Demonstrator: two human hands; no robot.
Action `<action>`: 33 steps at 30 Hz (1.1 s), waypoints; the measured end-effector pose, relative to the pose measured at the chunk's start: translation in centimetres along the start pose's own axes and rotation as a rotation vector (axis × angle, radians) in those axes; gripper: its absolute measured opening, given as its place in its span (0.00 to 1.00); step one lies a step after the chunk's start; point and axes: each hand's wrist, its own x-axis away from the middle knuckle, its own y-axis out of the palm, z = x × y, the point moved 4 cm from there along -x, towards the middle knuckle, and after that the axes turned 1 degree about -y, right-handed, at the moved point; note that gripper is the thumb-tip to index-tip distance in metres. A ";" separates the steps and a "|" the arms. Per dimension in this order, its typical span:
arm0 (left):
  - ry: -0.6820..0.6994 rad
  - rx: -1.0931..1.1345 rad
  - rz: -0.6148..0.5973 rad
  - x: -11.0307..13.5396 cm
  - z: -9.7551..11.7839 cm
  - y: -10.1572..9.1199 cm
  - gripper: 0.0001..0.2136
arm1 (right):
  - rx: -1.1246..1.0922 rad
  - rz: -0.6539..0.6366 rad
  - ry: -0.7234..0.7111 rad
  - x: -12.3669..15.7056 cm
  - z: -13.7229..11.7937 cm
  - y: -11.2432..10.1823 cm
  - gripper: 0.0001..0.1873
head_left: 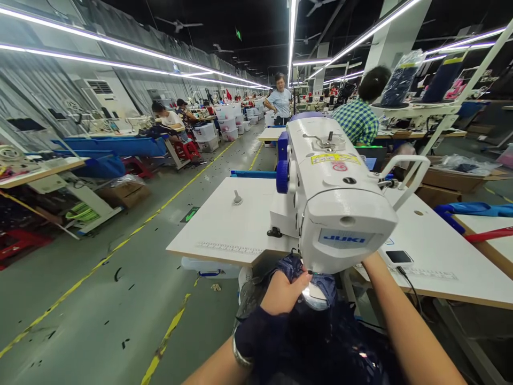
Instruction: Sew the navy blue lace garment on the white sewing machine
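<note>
A white JUKI sewing machine (328,198) stands on a white table (224,224) right before me. Dark navy fabric (320,337) is bunched under the machine head and over my lap. My left hand (284,291) rests on the fabric just under the machine head, fingers curled onto the cloth. My right forearm runs up to the right side of the machine head, and my right hand is hidden behind it. A silver bracelet sits on my left wrist.
A phone (398,257) with a cable lies on the table right of the machine. A person in a green checked shirt (356,120) sits ahead, another stands in the aisle (279,99). Grey floor with yellow lines (100,262) stretches left, with workbenches and white bins along it.
</note>
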 end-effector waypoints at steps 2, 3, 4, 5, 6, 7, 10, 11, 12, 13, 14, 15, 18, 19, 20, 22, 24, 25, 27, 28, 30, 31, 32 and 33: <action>-0.007 0.005 -0.005 0.1 0.1 0.1 0.18 | -0.017 -0.028 0.047 0.3 -0.4 -0.5 0.12; -0.009 0.010 -0.003 0.1 0.1 0.1 0.18 | -0.029 -0.042 0.070 0.7 -0.7 -0.8 0.12; -0.009 0.017 0.001 0.1 0.1 0.1 0.18 | -0.043 -0.057 0.087 1.3 -1.2 -1.1 0.11; -0.005 0.024 0.003 0.1 0.0 0.2 0.18 | -0.061 -0.076 0.101 2.1 -1.7 -1.3 0.11; 0.000 0.034 0.005 0.0 0.0 0.3 0.18 | -0.083 -0.101 0.111 3.0 -2.3 -1.5 0.12; 0.005 0.044 0.013 0.0 -0.1 0.3 0.17 | -0.104 -0.135 0.117 4.1 -3.0 -1.6 0.12; 0.020 0.053 0.033 -0.1 0.1 0.4 0.14 | -0.235 -0.284 0.147 7.5 -5.0 -1.5 0.16; 0.021 0.048 0.039 0.0 0.2 0.5 0.13 | -0.292 -0.334 0.170 8.5 -5.6 -1.4 0.17; 0.022 0.039 0.043 0.1 0.3 0.5 0.12 | -0.342 -0.373 0.194 9.3 -6.0 -1.3 0.18; 0.021 0.030 0.043 0.1 0.4 0.6 0.12 | -0.377 -0.401 0.212 10.0 -6.3 -1.2 0.18; 0.021 0.024 0.042 0.2 0.5 0.6 0.11 | -0.388 -0.415 0.217 10.4 -6.5 -1.1 0.18; 0.023 0.020 0.042 0.2 0.5 0.6 0.11 | -0.372 -0.413 0.202 10.7 -6.7 -1.1 0.17; 0.037 0.011 0.040 0.3 0.3 0.6 0.10 | -0.205 -0.307 0.003 10.8 -7.7 -1.4 0.13; 0.049 0.013 0.038 0.3 0.2 0.7 0.10 | -0.106 -0.232 -0.116 10.9 -8.3 -1.6 0.12; 0.057 0.014 0.037 0.3 0.2 0.7 0.10 | 0.012 -0.148 -0.245 11.0 -9.1 -1.9 0.11; 0.060 0.026 0.040 0.3 0.1 0.7 0.11 | 0.255 0.005 -0.489 11.7 -10.8 -2.2 0.08; 0.043 0.029 0.050 0.3 0.1 0.8 0.12 | 0.442 0.092 -0.655 12.5 -12.3 -2.4 0.08; 0.030 0.025 0.056 0.4 0.1 0.9 0.12 | 0.505 0.111 -0.706 12.8 -12.8 -2.4 0.10; 0.020 0.021 0.072 0.4 0.2 1.0 0.13 | 0.580 0.134 -0.766 13.2 -13.4 -2.4 0.12; 0.019 0.020 0.080 0.4 0.3 1.0 0.13 | 0.600 0.143 -0.780 13.3 -13.6 -2.5 0.12; 0.021 0.023 0.094 0.4 0.3 1.1 0.13 | 0.627 0.145 -0.802 13.3 -14.0 -2.5 0.12; 0.019 0.022 0.097 0.4 0.3 1.1 0.14 | 0.636 0.138 -0.815 13.3 -14.1 -2.5 0.12; 0.016 0.016 0.100 0.4 0.2 1.1 0.14 | 0.645 0.129 -0.825 13.3 -14.2 -2.5 0.12; 0.011 0.005 0.101 0.4 0.2 1.0 0.14 | 0.654 0.118 -0.833 13.2 -14.4 -2.5 0.13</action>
